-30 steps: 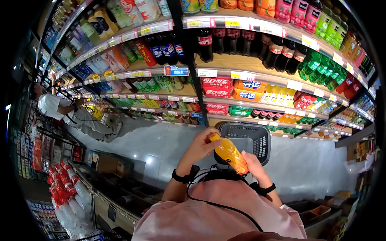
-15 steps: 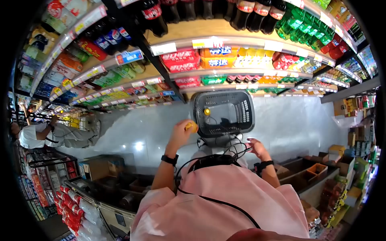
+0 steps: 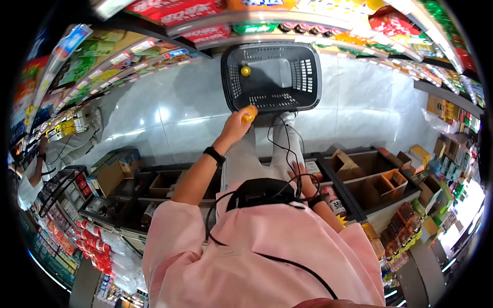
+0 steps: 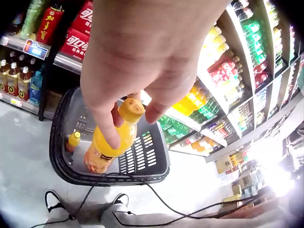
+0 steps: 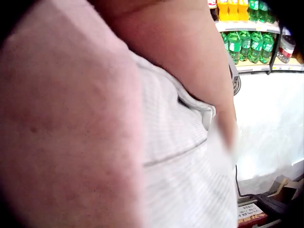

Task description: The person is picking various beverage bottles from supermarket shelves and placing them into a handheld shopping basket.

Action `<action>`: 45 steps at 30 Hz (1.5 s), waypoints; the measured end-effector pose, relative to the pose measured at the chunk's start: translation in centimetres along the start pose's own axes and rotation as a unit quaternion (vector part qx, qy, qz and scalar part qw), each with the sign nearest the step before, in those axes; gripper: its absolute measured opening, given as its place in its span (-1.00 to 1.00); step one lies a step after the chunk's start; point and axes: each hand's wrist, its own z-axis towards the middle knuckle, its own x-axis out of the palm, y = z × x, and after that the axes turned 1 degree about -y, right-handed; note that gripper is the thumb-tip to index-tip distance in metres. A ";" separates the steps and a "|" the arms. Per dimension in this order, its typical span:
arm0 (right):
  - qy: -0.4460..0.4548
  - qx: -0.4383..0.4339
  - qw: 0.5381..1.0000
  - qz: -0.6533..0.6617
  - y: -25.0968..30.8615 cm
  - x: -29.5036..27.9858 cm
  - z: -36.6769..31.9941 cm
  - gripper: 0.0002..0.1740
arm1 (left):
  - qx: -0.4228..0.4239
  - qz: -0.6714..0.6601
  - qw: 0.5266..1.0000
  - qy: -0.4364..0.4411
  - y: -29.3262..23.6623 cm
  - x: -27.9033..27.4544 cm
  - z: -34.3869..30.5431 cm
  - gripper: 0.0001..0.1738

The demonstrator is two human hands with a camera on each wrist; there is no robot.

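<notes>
My left hand [image 3: 237, 126] grips an orange-yellow bottle [image 3: 249, 113] by its neck at the near left edge of a black basket [image 3: 271, 107]. In the left wrist view the fingers of that hand [image 4: 135, 80] pinch just under the cap, and the bottle [image 4: 114, 137] hangs tilted over the basket [image 4: 164, 161]. A second yellow-capped bottle [image 4: 73, 138] stands inside the basket. My right hand [image 3: 304, 179] hangs low beside the trouser leg, near black cables; in the right wrist view part of the hand [image 5: 190, 52] lies against the light trousers and its fingers are mostly hidden.
Shelves of drinks [image 3: 308, 20] run along the far side. Grey tiled floor [image 3: 354, 102] lies around the basket. Behind the legs are bins with cardboard boxes [image 3: 364, 164]. Loose cables [image 3: 290, 149] hang before the legs, and another person [image 3: 33, 179] is at the far left.
The head view has tilted down. My left hand has carried the bottle from chest height down to the basket's edge. The right hand let go of the bottle and dropped to the side.
</notes>
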 end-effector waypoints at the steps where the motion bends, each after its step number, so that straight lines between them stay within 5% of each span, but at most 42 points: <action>1: 0.035 0.076 0.996 0.024 0.5 0.3 0.2 -0.45 | -0.010 0.000 1.000 0.012 0.2 0.7 1.7 -0.63; 4: 0.078 0.198 0.974 0.073 2.1 1.4 -0.6 -0.20 | -0.063 0.009 0.997 0.051 2.9 3.6 6.0 -0.65; 6: 0.082 0.345 0.918 0.177 5.0 -5.5 2.2 -0.16 | -0.126 0.003 0.989 0.074 4.5 5.9 9.3 -0.64; 11: 0.140 0.372 0.910 0.117 5.3 -8.9 4.2 -0.17 | -0.177 0.100 0.974 0.099 15.8 13.4 18.0 -0.57; 19: 0.161 0.422 0.870 0.195 1.2 -9.0 4.3 -0.26 | -0.252 0.200 0.941 0.106 29.1 18.7 28.1 -0.39; 24: 0.163 0.424 0.861 0.227 -1.1 -8.6 4.0 -0.34 | -0.343 -0.007 0.937 0.066 33.5 20.3 30.3 -0.33; 31: 0.191 0.428 0.854 0.227 -2.1 -9.1 4.9 -0.37 | -0.331 -0.005 0.943 0.020 32.6 22.3 30.5 -0.26; 34: 0.172 0.420 0.862 0.227 -1.6 -9.4 4.7 -0.37 | -0.278 0.103 0.950 0.097 29.6 21.5 30.2 -0.23; 36: 0.147 0.412 0.872 0.219 -1.8 -9.6 4.8 -0.37 | -0.213 0.164 0.963 0.017 31.5 22.2 29.4 -0.29; 40: 0.099 0.425 0.886 0.155 0.2 -9.2 3.8 -0.72 | -0.192 0.189 0.962 0.056 18.7 18.4 26.2 -0.47; 43: -0.014 0.386 0.903 0.190 1.4 -11.1 4.8 -0.53 | -0.053 0.199 0.970 0.128 13.7 14.7 21.9 -0.72; 45: -0.034 0.384 0.900 0.204 2.5 -10.7 4.3 -0.41 | -0.064 0.210 0.968 0.122 8.3 11.3 17.5 -0.71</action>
